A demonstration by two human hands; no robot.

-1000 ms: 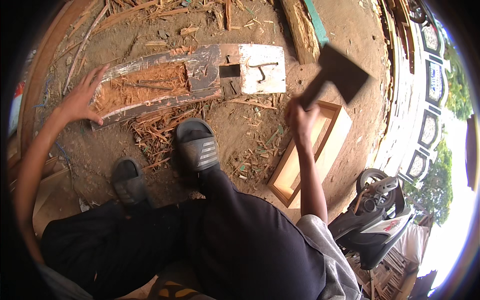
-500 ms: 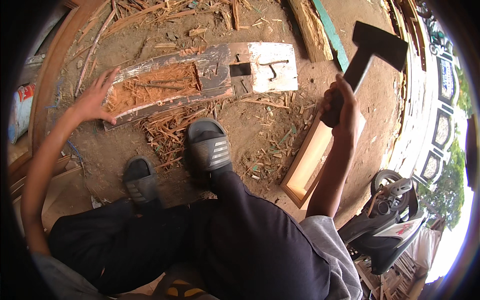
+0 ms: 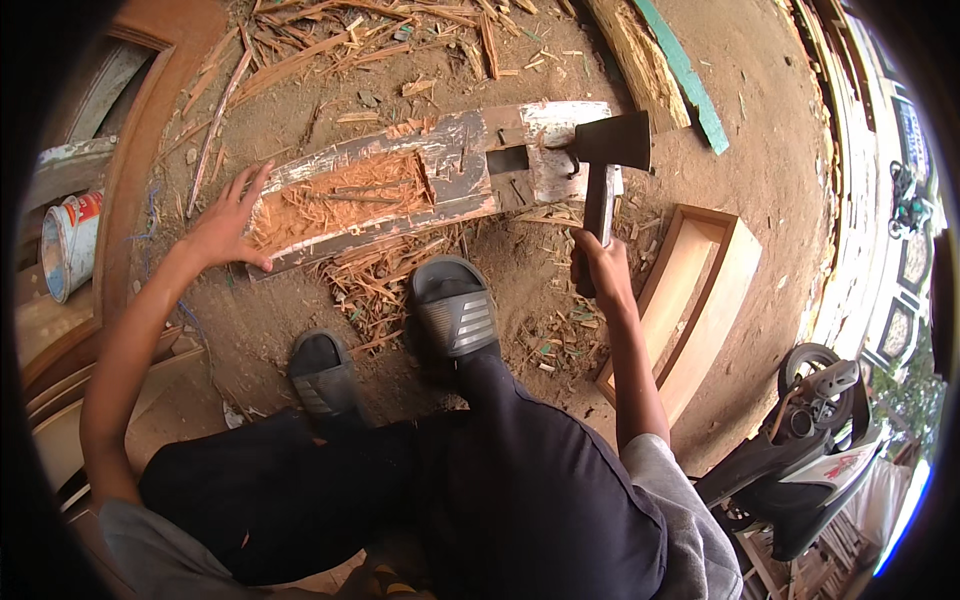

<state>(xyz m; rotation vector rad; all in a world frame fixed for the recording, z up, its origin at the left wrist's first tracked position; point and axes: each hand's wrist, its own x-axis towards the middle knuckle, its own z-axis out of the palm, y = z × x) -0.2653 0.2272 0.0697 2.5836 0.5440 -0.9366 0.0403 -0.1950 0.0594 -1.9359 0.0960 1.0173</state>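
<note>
Lowered since the earlier frame, the axe [image 3: 614, 142] now overlaps the white end of the board [image 3: 456, 160], by a bent nail [image 3: 573, 170], apparently the working point; contact is unclear. The board lies on the ground [image 3: 750, 135] beyond my sandals [image 3: 455, 308]. My right hand [image 3: 603, 268] grips the handle [image 3: 600, 200]; my left hand [image 3: 222, 228] spreads at the far-left end.

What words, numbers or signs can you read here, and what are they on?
None can be read clearly.
Bucket, red label: pale marks, too small and blurred.
Motorbike, red marking on its pale panel: too blurred.
Blue sign at the far right: pale marks, too blurred.
Hatchet in the right hand and wooden plank: no lettering that I can see.
</note>
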